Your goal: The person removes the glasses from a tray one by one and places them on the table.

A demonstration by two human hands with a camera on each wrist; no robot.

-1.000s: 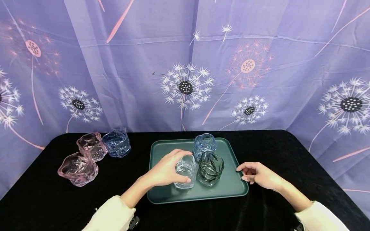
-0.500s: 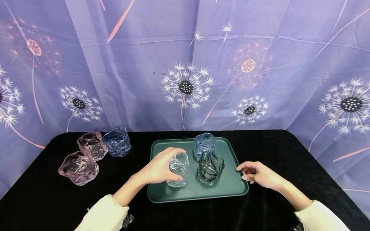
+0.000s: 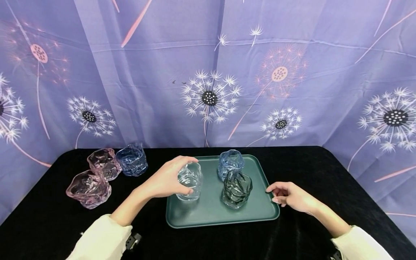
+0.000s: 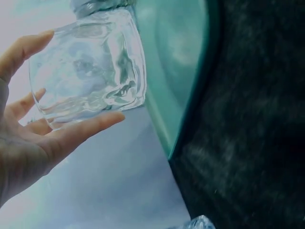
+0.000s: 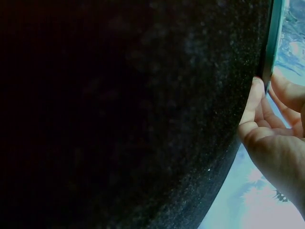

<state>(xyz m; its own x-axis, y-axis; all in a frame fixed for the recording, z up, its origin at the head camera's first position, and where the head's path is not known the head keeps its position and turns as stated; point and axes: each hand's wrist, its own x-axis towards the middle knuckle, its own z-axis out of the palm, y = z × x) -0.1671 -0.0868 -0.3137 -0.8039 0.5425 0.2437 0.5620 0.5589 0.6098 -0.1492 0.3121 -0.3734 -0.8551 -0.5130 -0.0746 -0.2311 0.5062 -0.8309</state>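
My left hand (image 3: 165, 178) grips a clear glass tumbler (image 3: 191, 180) with a wavy, faceted wall, thumb on the near side and fingers on the far side. The glass overlaps the left part of a green tray (image 3: 208, 215) in the head view. In the left wrist view, the clear glass (image 4: 90, 67) fills the space between thumb and fingers. At the tray's right edge, my right hand (image 3: 290, 196) pinches the rim between thumb and fingers. A dark grey-green glass (image 3: 237, 191) stands upright on the tray, with a blue glass (image 3: 230, 164) just behind it.
Two pink glasses (image 3: 89, 189) and a darker blue glass (image 3: 131, 160) stand close together at the left of the black-covered table (image 3: 308, 166). A purple curtain (image 3: 156, 72) with dandelion prints hangs behind the table's back edge.
My left hand has carried the clear glass leftward and slightly back, away from the grey-green and blue glasses. The right hand has stayed at the tray's edge.
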